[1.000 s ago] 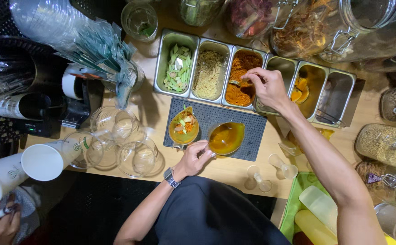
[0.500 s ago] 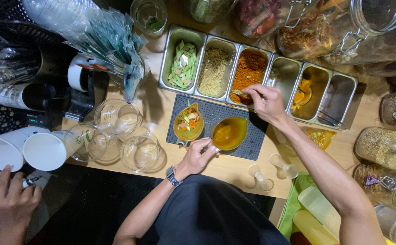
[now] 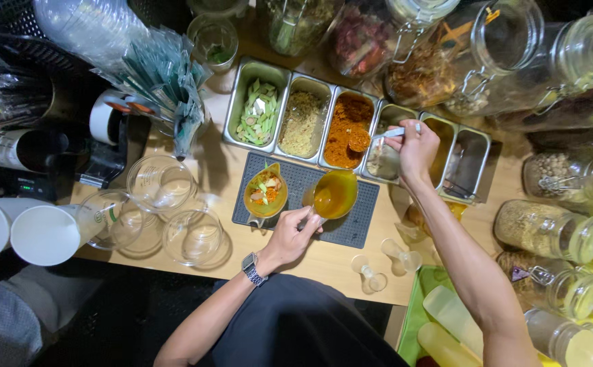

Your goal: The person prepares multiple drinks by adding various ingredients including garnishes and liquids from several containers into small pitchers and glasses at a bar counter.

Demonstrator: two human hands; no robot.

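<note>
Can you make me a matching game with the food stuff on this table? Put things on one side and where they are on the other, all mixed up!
Things:
1. Small spoon heaped with orange powder
2. Yellow plastic jug with orange liquid
3. Chopped green stalks
4. Clear empty glass bowl

Places:
A. In the leftmost steel tray compartment
B. On the wooden counter, left of the dark mat
C. Held up in the right hand
D. On the dark mat, by the left hand

Pairs: 1-C, 2-D, 3-A, 4-B
</note>
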